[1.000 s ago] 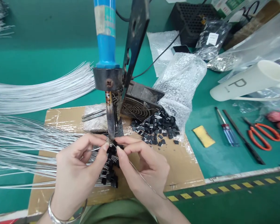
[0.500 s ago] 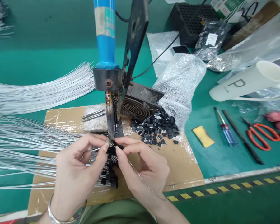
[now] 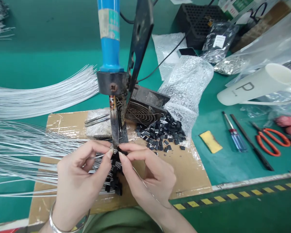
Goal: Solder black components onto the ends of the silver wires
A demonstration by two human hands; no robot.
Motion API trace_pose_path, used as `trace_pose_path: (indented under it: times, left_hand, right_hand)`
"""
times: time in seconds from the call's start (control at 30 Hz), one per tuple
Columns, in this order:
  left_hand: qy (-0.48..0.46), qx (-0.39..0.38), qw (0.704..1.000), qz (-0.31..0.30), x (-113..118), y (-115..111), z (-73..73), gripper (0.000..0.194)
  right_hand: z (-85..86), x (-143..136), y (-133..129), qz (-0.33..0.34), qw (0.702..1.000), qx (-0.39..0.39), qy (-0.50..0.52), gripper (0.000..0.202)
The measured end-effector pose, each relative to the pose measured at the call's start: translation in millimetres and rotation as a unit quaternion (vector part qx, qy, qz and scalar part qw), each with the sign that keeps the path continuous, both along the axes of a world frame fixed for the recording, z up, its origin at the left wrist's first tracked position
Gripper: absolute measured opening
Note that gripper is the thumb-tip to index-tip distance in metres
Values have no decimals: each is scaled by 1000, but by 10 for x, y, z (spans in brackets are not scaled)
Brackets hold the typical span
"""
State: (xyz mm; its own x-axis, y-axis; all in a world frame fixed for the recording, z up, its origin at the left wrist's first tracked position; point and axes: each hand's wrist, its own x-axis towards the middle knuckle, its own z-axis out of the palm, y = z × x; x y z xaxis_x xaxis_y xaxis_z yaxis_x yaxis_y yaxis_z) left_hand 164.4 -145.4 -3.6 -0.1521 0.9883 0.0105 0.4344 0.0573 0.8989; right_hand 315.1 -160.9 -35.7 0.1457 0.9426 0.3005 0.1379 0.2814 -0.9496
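Observation:
A blue-handled soldering iron (image 3: 111,53) is clamped upright, its tip pointing down between my hands. My left hand (image 3: 81,181) pinches a thin grey wire (image 3: 97,157) just left of the tip. My right hand (image 3: 151,174) is closed on a strand of solder wire (image 3: 145,184), which trails back over the wrist. The fingertips of both hands nearly meet under the tip, and the small joint between them is mostly hidden. Below lie several wires ending in black connectors (image 3: 115,184), on a cardboard sheet (image 3: 184,178).
Loose black connectors (image 3: 160,134) are heaped beside a fan (image 3: 145,110). A black metal bracket (image 3: 140,42) rises by the iron. Wire bundles (image 3: 38,100) spread left. On the right are a yellow sponge (image 3: 210,141), screwdriver (image 3: 236,137), orange-handled pliers (image 3: 271,140) and a white mug (image 3: 254,87).
My right thumb and fingertips have shifted slightly left, closer to the iron's tip and my left fingertips. My left hand stays almost where it was.

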Motion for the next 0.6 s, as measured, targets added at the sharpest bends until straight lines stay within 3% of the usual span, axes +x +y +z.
trace_pose_path:
  times: [0.6]
  left_hand:
    - [14, -4, 1000, -8, -29, -12, -4, 9]
  right_hand:
    - [2, -19, 22, -16, 1000, 12, -19, 21]
